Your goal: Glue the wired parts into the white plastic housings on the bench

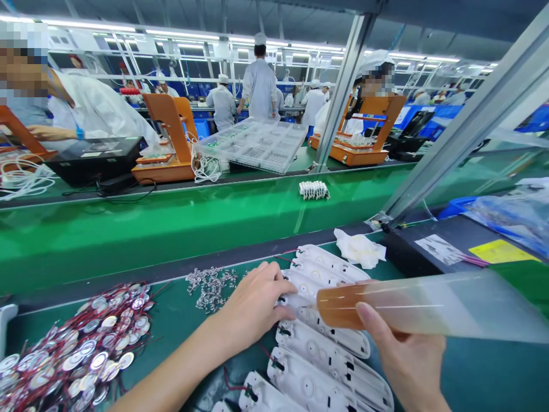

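A row of white plastic housings [330, 366] lies slanted on the green work surface, some with red wires at their left ends. My left hand [253, 300] is at the left end of a middle housing, thumb and fingers pinched near it; whatever lies between the fingertips is too small to make out. In my right hand [407, 349] is a large translucent tube [386, 300] with amber contents at its left end. The tube's tip points left at the middle housings, close to my left fingertips.
Wired metal discs [98, 349] are heaped at the left, small metal parts [210, 286] beside my left hand. A crumpled white tissue [360, 249] lies behind the housings. Beyond runs a green belt [171, 229] with white parts [314, 190]; a metal post [463, 114] slants at right. Co-workers are beyond.
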Demonstrator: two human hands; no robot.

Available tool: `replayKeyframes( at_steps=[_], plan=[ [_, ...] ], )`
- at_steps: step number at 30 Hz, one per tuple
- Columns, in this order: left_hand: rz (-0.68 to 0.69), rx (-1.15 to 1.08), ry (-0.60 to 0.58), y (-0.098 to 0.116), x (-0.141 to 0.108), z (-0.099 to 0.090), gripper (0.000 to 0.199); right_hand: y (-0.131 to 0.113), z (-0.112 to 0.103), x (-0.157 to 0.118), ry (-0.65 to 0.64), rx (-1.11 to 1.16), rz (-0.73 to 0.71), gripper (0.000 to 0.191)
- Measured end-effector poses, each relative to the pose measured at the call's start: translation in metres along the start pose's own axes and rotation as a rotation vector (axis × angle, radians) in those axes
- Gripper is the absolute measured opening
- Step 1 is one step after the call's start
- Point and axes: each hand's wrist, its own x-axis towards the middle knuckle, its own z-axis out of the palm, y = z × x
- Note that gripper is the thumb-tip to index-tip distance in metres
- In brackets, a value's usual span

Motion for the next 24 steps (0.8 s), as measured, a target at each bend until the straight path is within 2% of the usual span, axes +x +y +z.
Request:
replayKeyframes(
  at_steps=[6,11,14,17,24],
  plan=[
    [-0.004,-0.021,0.008,0.0,-0.001,0.001,0.033,0.018,0.0,0.007,-0.024,-0.031,-0.123,0.032],
    [0.004,-0.015,0.004,0.0,-0.001,0.001,0.032,0.006,0.002,0.003,-0.01,-0.04,0.025,0.038],
    [0.011,-0.014,0.007,-0.001,-0.001,0.002,0.032,-0.007,0.004,0.0,-0.019,0.006,0.095,0.033],
    [0.007,-0.015,0.002,-0.002,0.0,0.002,0.031,-0.013,0.004,-0.001,-0.024,0.056,0.111,0.028],
    [-0.003,-0.006,0.007,-0.002,-0.001,0.002,0.031,-0.013,-0.001,0.002,-0.059,-0.013,0.123,0.023]
  ],
)
